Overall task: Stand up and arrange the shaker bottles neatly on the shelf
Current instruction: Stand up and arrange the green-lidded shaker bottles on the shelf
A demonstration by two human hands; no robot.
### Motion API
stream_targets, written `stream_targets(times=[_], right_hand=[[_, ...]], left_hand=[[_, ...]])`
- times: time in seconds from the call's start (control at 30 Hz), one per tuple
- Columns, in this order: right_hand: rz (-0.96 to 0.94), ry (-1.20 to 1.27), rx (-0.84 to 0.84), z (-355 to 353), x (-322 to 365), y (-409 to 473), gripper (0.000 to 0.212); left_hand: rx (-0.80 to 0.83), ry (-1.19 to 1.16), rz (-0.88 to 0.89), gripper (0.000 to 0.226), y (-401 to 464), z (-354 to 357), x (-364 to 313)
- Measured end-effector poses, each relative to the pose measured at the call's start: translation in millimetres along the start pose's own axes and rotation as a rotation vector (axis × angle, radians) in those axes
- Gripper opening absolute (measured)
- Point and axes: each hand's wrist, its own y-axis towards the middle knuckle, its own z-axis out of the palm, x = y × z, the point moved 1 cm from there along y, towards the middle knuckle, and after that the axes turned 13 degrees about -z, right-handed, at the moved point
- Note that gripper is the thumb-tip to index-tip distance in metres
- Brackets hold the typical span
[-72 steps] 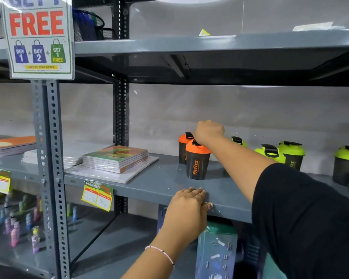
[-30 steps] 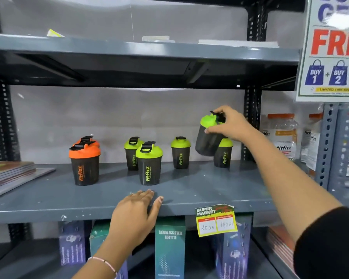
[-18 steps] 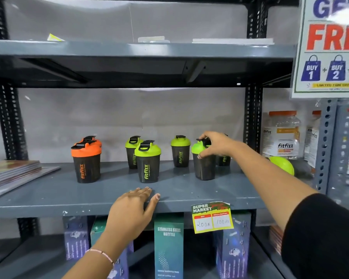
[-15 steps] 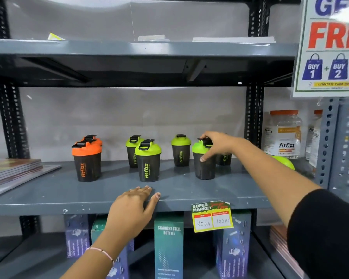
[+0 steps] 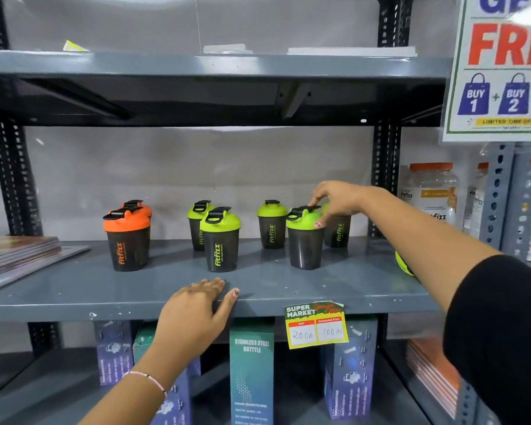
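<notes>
Dark shaker bottles stand upright on the grey shelf [image 5: 74,289]. At the left are two with orange lids, one [image 5: 126,240] in front of the other [image 5: 139,207]. Green-lidded bottles follow: a back one [image 5: 197,223], a front one [image 5: 220,240], one further right [image 5: 272,225], and one [image 5: 304,243] under my right hand [image 5: 334,202]. My fingertips just touch its lid, fingers spread. Another green bottle [image 5: 339,233] is partly hidden behind that hand. A green lid [image 5: 402,263] peeks out behind my right arm. My left hand [image 5: 196,314] lies flat on the shelf's front edge.
Stacked notebooks [image 5: 19,253] lie at the shelf's left end. A price tag [image 5: 316,325] hangs from the front edge. Boxes marked stainless steel bottle [image 5: 252,363] fill the shelf below. Clear jars [image 5: 432,191] stand beyond the black upright [image 5: 385,179]. A promotional sign [image 5: 503,65] hangs at the upper right.
My right hand carried a green-lidded bottle from the right end, set it down upright in the front row, and has loosened its hold. The left hand stayed on the shelf edge.
</notes>
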Motion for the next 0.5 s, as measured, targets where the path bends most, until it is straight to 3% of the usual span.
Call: stream_targets(times=[0.17,0.3,0.5], right_hand=[[0.012,0.170,-0.103,12.8,1.9,-3.0,0.054],[0.012,0.226,-0.235,28.1,7.2,-1.8,0.071],[0.066,0.069,-0.266,37.0,25.2,2.1,0.066]], left_hand=[[0.001,0.001,-0.009,0.073,-0.4,-0.6,-1.2],[-0.004,-0.002,-0.011,0.073,-0.4,-1.2,-1.8],[0.004,-0.015,-0.004,0.073,-0.6,0.6,-0.1]])
